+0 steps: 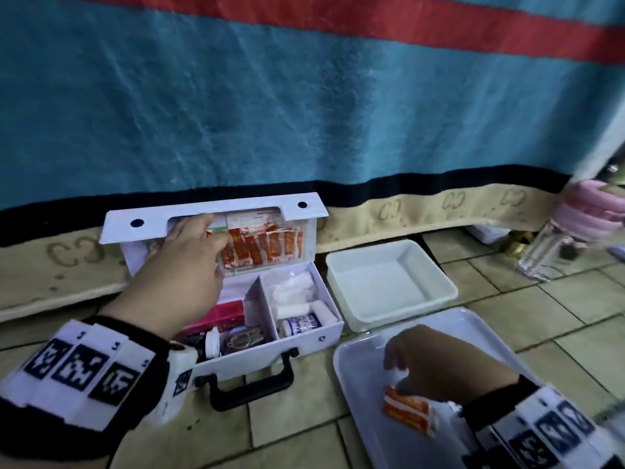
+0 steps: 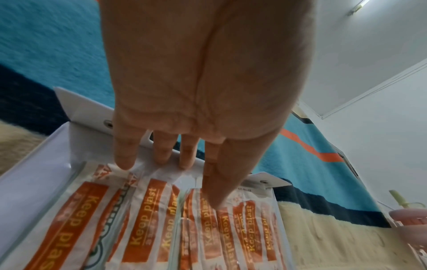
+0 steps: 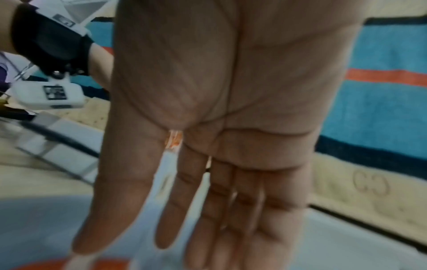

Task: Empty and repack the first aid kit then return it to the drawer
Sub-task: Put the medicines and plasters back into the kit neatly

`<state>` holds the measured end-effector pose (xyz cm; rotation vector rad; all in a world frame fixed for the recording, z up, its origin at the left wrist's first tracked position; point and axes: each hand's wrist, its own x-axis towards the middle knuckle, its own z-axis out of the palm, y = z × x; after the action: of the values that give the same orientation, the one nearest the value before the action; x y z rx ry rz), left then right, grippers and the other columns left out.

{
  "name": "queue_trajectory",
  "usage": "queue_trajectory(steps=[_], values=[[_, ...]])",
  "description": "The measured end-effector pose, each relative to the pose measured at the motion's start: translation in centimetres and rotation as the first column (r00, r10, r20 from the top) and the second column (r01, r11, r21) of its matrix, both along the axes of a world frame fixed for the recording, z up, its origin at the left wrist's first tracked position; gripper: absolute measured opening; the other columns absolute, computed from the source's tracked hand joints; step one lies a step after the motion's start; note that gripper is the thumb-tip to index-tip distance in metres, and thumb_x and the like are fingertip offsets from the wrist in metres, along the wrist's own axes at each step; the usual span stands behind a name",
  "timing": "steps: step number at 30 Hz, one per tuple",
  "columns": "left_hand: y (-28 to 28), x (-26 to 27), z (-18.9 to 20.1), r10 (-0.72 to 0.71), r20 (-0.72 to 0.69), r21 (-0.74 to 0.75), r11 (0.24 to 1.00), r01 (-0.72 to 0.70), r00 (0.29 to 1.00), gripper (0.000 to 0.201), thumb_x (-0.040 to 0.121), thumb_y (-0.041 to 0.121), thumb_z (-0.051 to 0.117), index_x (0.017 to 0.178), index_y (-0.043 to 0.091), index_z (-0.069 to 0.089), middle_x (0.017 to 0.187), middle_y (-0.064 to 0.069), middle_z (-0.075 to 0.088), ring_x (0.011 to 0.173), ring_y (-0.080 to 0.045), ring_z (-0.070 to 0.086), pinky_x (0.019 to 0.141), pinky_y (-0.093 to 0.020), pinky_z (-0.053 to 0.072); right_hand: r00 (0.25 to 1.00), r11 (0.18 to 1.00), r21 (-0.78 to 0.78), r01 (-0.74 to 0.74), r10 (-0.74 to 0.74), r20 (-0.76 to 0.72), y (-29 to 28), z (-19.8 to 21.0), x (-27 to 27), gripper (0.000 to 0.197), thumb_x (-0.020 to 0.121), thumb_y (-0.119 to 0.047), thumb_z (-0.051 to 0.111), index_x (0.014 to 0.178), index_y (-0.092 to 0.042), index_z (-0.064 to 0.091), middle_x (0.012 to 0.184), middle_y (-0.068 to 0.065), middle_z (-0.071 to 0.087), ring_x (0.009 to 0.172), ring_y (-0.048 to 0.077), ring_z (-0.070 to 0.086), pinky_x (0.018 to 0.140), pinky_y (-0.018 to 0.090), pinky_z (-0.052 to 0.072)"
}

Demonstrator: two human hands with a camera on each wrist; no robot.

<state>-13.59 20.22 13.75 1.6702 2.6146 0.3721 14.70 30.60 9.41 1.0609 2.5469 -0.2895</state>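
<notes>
Head view: left hand [image 1: 184, 265], fingers straight, reaches plasters [image 1: 262, 247] in kit [image 1: 304, 340] lid; right hand [image 1: 436, 363], relaxed, drops plaster bundle [image 1: 409, 412] on tray [image 1: 473, 326] right of kit.

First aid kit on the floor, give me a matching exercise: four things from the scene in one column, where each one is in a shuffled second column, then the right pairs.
Things
1. plaster strips
2. gauze rolls
3. scissors
4. white tub

Places
A. front of the kit's left compartment
B. on the floor tiles, right of the open kit
C. inside the raised lid, under the left hand's fingers
D. the kit's right compartment

Pairs: 1-C, 2-D, 3-A, 4-B
</notes>
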Motion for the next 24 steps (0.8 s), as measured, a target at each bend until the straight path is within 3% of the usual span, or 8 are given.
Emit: queue_trajectory(steps=[4,6,12,14,17,19,21,24], values=[[0.1,0.2,0.4,0.008,0.018,0.008,1.000,-0.008,1.000,0.049,0.089,0.009,0.051,0.136,0.023,0.047,0.155,-0.001,0.015,0.141,-0.024,0.017,0.111,-0.043,0.032,0.996,0.996,-0.006,0.087,-0.086,0.027,-1.8,-1.8,0.9,0.049,0.077,-0.034,0.065,0.121,-0.023,0.045,0.121,0.002,0.049,0.113,0.024,0.052,0.092,0.035,0.042],[0.1,0.3,0.5,0.013,0.036,0.013,1.000,-0.014,0.999,0.049,0.089,0.008,0.051,0.135,0.022,0.048,0.155,-0.001,0.015,0.141,-0.024,0.018,0.112,-0.042,0.032,0.994,0.994,-0.011,0.106,-0.106,0.033,-2.1,-1.9,0.8,0.050,0.080,-0.031,0.063,0.124,-0.017,0.043,0.124,0.005,0.051,0.115,0.024,0.052,0.094,0.034,0.042],[0.0,0.2,0.4,0.015,0.058,0.006,1.000,-0.015,0.998,0.049,0.087,0.007,0.052,0.133,0.023,0.048,0.156,0.001,0.014,0.141,-0.024,0.017,0.107,-0.048,0.037,0.996,0.999,0.019,0.040,-0.041,0.074,-2.6,-1.9,0.2,0.023,0.088,-0.024,0.052,0.108,-0.015,0.057,0.119,0.011,0.061,0.110,0.026,0.058,0.085,0.028,0.043],[-0.1,0.2,0.3,0.015,0.054,0.004,1.000,-0.015,0.998,0.049,0.087,0.007,0.052,0.133,0.024,0.049,0.156,0.001,0.014,0.142,-0.023,0.016,0.107,-0.050,0.036,0.993,0.999,0.049,-0.001,-0.004,0.119,-2.8,-1.7,0.0,0.024,0.088,-0.024,0.051,0.105,-0.011,0.062,0.116,0.011,0.062,0.108,0.028,0.059,0.078,0.028,0.038],[-0.2,0.3,0.3,0.029,0.041,0.000,1.000,-0.029,0.999,0.049,0.086,0.006,0.051,0.131,0.027,0.049,0.156,0.003,0.013,0.143,-0.022,0.015,0.107,-0.053,0.033,0.983,0.995,0.060,-0.085,0.074,0.170,-2.9,-0.7,-0.5,0.024,0.086,-0.025,0.056,0.100,-0.009,0.066,0.111,0.011,0.064,0.105,0.028,0.059,0.077,0.028,0.039],[-0.2,0.4,0.4,0.045,0.032,-0.013,0.999,-0.045,0.998,0.048,0.086,0.005,0.051,0.127,0.031,0.051,0.157,0.005,0.011,0.144,-0.019,0.012,0.109,-0.052,0.029,0.991,0.992,-0.004,-0.123,0.123,0.053,-2.3,0.5,-1.4,0.015,0.080,-0.020,0.060,0.088,-0.012,0.071,0.098,0.009,0.070,0.094,0.025,0.063,0.078,0.027,0.049],[-0.2,0.2,0.6,0.048,0.035,-0.023,0.999,-0.047,0.998,0.046,0.086,0.005,0.052,0.121,0.035,0.054,0.158,0.007,0.011,0.144,-0.017,0.012,0.109,-0.050,0.028,0.976,0.988,-0.080,-0.134,0.118,-0.181,-1.3,1.9,-2.8,0.015,0.076,-0.010,0.058,0.075,-0.013,0.072,0.080,0.003,0.072,0.076,0.016,0.066,0.074,0.027,0.053],[-0.2,0.1,0.8,0.039,0.062,-0.023,0.999,-0.038,0.997,0.045,0.083,0.004,0.053,0.114,0.037,0.057,0.158,0.009,0.011,0.144,-0.017,0.013,0.107,-0.048,0.032,0.849,0.985,-0.141,-0.099,0.010,-0.528,0.0,3.7,-5.8,0.019,0.082,-0.003,0.057,0.078,-0.015,0.070,0.069,-0.008,0.067,0.063,-0.001,0.061,0.065,0.011,0.046]])
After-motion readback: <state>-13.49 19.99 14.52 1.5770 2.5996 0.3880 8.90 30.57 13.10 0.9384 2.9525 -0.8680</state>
